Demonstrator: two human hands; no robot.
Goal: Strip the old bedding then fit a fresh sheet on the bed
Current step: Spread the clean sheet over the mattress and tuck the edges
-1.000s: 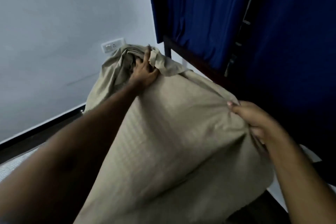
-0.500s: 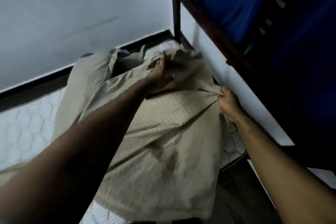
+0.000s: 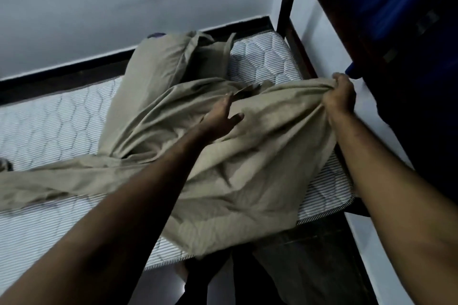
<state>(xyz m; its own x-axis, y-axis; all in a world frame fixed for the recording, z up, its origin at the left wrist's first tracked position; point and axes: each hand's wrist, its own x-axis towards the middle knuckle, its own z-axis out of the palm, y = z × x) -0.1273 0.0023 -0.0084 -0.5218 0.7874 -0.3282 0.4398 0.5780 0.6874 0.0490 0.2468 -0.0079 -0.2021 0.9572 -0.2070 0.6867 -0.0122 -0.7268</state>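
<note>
Gripping beige sheet (image 3: 238, 171), right hand (image 3: 339, 96); left hand (image 3: 220, 119) flat.

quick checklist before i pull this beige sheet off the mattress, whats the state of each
1. Right hand grips a bunch of the beige sheet: ok.
2. Left hand has a grip: not ok, fingers straight, resting on the cloth.
3. Sheet loose on the mattress: ok, rumpled, quilting bare.
4. Pillow off the sheet: cannot tell.
5. Sheet free of the dark bed frame: cannot tell.
</note>
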